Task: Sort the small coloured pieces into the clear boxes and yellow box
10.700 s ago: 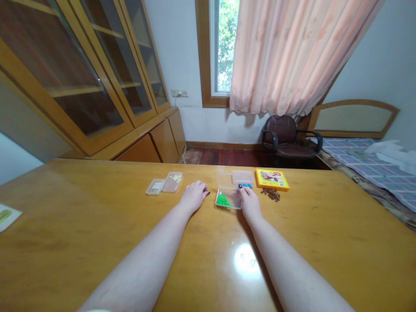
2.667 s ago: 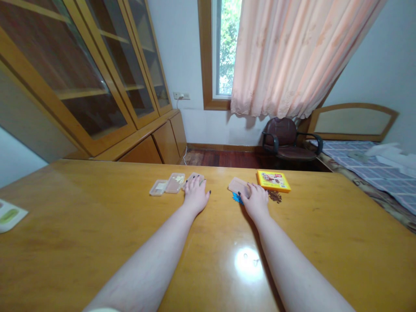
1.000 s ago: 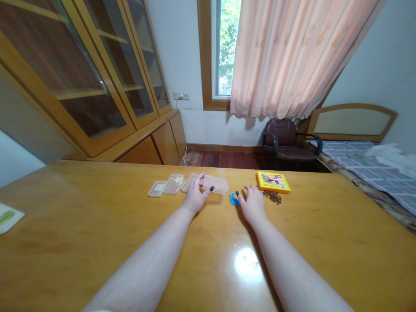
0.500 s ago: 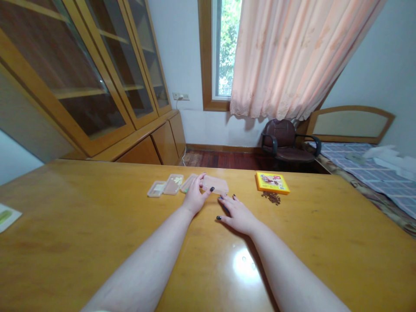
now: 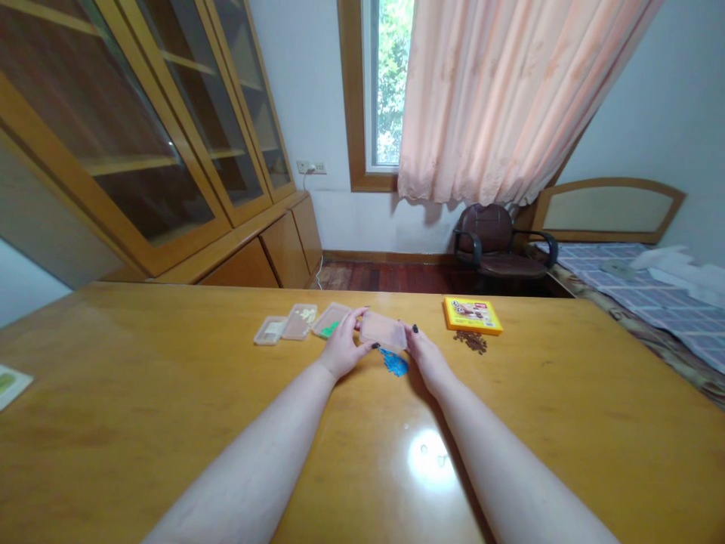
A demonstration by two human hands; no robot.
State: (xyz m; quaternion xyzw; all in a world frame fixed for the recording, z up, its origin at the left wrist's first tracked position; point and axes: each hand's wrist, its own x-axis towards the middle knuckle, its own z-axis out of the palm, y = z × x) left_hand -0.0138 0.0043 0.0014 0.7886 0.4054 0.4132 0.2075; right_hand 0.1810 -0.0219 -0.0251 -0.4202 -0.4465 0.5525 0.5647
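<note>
A clear plastic box [image 5: 384, 331] is held between my two hands over the far half of the table. My left hand [image 5: 343, 346] grips its left end, thumb on the near side. My right hand [image 5: 426, 355] has its fingers at the right end. Just in front of the box lies a loose pile of small blue pieces [image 5: 395, 363]. Partly behind my left hand is another clear box [image 5: 327, 316] with small green pieces [image 5: 328, 329]. Whether the held box has anything in it cannot be made out.
Further left lie a clear box with cream pieces [image 5: 306, 316] and a smaller clear box [image 5: 268, 332]. A yellow box [image 5: 473, 314] stands at the right, with a pile of brown pieces [image 5: 471, 342] before it. The table's far edge runs just behind them.
My right hand has lifted off the blue pieces, uncovering them, and has taken the right end of the clear box. The box has moved slightly right and nearer.
</note>
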